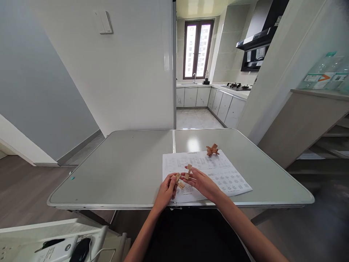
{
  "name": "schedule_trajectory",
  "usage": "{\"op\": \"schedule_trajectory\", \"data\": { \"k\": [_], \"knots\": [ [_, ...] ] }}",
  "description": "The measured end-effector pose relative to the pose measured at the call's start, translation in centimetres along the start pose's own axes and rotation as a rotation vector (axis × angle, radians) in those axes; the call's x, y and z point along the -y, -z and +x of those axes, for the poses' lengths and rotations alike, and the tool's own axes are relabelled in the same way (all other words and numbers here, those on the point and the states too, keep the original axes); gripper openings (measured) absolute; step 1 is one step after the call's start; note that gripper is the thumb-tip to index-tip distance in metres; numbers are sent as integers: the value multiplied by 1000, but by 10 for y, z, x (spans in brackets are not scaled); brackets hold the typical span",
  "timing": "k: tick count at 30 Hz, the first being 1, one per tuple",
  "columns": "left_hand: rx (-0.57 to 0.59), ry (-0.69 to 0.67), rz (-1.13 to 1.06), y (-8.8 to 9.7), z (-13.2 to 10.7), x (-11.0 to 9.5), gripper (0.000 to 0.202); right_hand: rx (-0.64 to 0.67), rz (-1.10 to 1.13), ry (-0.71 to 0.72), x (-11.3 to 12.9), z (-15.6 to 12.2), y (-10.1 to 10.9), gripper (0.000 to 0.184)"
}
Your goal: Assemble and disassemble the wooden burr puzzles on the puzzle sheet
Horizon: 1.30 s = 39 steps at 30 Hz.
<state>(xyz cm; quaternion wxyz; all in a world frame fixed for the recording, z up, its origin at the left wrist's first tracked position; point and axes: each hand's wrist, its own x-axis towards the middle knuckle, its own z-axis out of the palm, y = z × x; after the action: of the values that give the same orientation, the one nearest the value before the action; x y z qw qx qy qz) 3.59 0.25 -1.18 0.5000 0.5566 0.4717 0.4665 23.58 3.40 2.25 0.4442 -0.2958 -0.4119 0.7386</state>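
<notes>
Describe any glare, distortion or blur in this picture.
Head view: bright glare on the table beyond the paper, and a bright window; head view: apparent wide-angle stretch tilts the bottles at right; head view: lower right corner smeared, paper's fine print illegible.

I stand in what looks like a home. Beyond the white wall [136,72] there is a small kitchen [200,115], where I can see pale cabinets [190,97], a tap [194,76] before the window [195,54], and a stove [237,87]. Through this window, a tall building [204,40] appears. On my side are a wood-looking floor [21,185], a wall switch [104,22], and plastic bottles [319,76] on a shelf [316,92].
</notes>
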Motion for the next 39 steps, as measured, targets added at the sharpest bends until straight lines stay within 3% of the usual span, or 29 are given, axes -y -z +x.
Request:
{"op": "schedule_trajectory", "data": {
  "k": [6, 10, 19, 25, 29, 35, 39],
  "knots": [
    [-2, -6, 55, 0, -1, -4, 57, -130, 192, -54, -4, 4, 4, 34],
    [24, -22, 73, -1, -3, -8, 57, -100, 242, -16, -15, 3, -3, 26],
    [72, -64, 92, -2, -5, -8, 54, -133, 316, 84, -44, -2, -18, 43],
    [44, -69, 34, -5, -6, -8, 55, -180, 157, 175, -46, -6, -22, 43],
    [52, -71, 41, -6, -8, -10, 51, -114, 20, 246, -48, -8, -26, 40],
    [69, -107, 140, -6, -14, -19, 47, -106, 14, 222, -51, -8, -30, 47],
    [93, -166, 175, -8, -17, -20, 70, -116, 33, 195, -50, -7, -32, 52]
  ]
}}
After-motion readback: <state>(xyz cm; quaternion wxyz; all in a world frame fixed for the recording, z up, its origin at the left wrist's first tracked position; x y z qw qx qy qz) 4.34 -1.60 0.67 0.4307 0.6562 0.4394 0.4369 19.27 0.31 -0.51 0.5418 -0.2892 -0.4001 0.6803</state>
